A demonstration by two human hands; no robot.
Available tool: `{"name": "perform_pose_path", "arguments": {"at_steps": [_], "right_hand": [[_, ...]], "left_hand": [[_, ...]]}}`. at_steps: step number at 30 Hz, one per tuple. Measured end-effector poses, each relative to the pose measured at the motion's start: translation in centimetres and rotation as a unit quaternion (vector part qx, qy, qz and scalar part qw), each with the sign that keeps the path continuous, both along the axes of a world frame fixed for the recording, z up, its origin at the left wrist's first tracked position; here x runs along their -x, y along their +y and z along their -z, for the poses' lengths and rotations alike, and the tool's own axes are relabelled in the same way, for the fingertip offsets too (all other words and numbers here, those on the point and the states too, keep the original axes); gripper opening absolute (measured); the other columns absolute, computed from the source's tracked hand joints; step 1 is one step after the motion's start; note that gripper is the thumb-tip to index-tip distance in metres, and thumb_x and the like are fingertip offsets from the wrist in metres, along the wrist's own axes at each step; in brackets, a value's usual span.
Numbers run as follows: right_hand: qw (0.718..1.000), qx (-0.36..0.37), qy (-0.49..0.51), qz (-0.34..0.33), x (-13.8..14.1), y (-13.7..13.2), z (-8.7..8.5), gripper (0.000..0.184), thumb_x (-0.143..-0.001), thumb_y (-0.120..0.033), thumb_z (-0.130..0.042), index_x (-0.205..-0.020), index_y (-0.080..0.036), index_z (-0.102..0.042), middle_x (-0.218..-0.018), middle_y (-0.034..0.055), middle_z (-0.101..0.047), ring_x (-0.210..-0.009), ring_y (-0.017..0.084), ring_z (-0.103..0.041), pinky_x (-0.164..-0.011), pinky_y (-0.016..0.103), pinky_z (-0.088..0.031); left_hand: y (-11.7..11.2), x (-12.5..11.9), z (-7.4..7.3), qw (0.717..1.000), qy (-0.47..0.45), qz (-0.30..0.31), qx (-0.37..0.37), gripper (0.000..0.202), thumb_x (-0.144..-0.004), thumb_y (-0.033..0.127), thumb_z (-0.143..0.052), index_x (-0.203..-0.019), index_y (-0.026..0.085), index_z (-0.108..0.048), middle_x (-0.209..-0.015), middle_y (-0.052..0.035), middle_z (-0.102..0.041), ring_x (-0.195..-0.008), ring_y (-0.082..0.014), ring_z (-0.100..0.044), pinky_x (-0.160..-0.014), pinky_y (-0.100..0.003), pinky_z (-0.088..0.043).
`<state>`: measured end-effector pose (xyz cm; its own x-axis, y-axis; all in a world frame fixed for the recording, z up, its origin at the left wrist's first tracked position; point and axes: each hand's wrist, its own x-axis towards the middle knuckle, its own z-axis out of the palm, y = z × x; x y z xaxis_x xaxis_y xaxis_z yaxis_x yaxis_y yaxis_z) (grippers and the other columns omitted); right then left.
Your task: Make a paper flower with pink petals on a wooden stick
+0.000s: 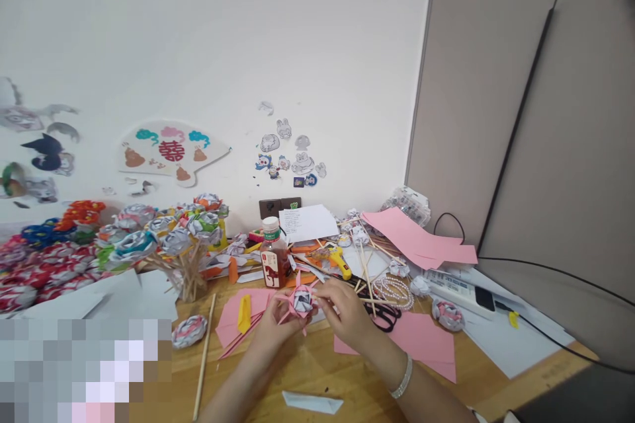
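Observation:
A pink and white paper flower with pointed pink strips around its edge is held up over the wooden table. My left hand is closed around its left and lower side. From the right, the fingers of my right hand pinch at the flower's rim, close to a white paper part. Pink paper sheets with a yellow folded strip lie left of my hands. Below them, near the front edge, is a folded white paper strip.
A drink bottle stands just behind my hands. Finished paper flowers on sticks crowd the left. To the right are black scissors, a yellow glue gun, bead strings, pink paper and a power strip.

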<state>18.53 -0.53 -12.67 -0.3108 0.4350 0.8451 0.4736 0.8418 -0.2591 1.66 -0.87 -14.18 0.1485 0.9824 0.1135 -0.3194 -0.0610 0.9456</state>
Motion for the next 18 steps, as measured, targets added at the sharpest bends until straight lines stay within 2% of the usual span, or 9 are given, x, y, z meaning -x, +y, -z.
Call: {"name": "perform_pose_path", "arguments": {"at_steps": [5, 8, 11, 18], "right_hand": [[0.999, 0.031, -0.029, -0.009, 0.18, -0.18, 0.05, 0.016, -0.091, -0.020, -0.042, -0.091, -0.018, -0.058, -0.082, 0.0062, -0.062, -0.078, 0.017, -0.056, -0.071, 0.029, -0.046], [0.999, 0.040, -0.030, -0.013, 0.15, -0.04, 0.16, 0.017, -0.091, -0.022, -0.042, -0.094, -0.018, -0.059, -0.084, 0.0060, -0.064, -0.079, 0.017, -0.058, -0.072, 0.028, -0.046], [0.999, 0.040, -0.028, -0.016, 0.14, 0.05, 0.21, 0.017, -0.091, -0.021, -0.043, -0.098, -0.019, -0.059, -0.086, 0.0064, -0.065, -0.081, 0.017, -0.059, -0.074, 0.029, -0.046], [0.998, 0.069, -0.001, -0.005, 0.45, -0.13, 0.15, 0.015, -0.090, -0.024, -0.046, -0.094, -0.019, -0.060, -0.083, 0.0056, -0.065, -0.076, 0.017, -0.060, -0.070, 0.028, -0.046]], "left_hand": [[-0.01, -0.17, 0.07, 0.995, -0.098, 0.026, 0.004, 0.042, -0.059, 0.013, -0.078, -0.091, 0.022, -0.052, -0.088, 0.0000, -0.067, -0.081, -0.0158, -0.064, -0.080, -0.032, -0.050], [-0.37, -0.18, -0.29, 0.987, -0.143, 0.068, 0.021, 0.026, -0.068, 0.018, -0.072, -0.087, 0.020, -0.054, -0.081, -0.0004, -0.068, -0.079, -0.0154, -0.065, -0.082, -0.031, -0.049], [-0.61, 0.03, -0.59, 0.981, -0.165, 0.094, 0.033, 0.013, -0.075, 0.023, -0.067, -0.082, 0.019, -0.056, -0.085, -0.0034, -0.069, -0.079, -0.0167, -0.065, -0.077, -0.030, -0.050], [-0.65, 0.23, -0.72, 0.983, -0.155, 0.070, 0.064, 0.015, -0.078, 0.027, -0.065, -0.090, 0.018, -0.062, -0.088, -0.0044, -0.068, -0.081, -0.0171, -0.065, -0.074, -0.029, -0.052]]}}
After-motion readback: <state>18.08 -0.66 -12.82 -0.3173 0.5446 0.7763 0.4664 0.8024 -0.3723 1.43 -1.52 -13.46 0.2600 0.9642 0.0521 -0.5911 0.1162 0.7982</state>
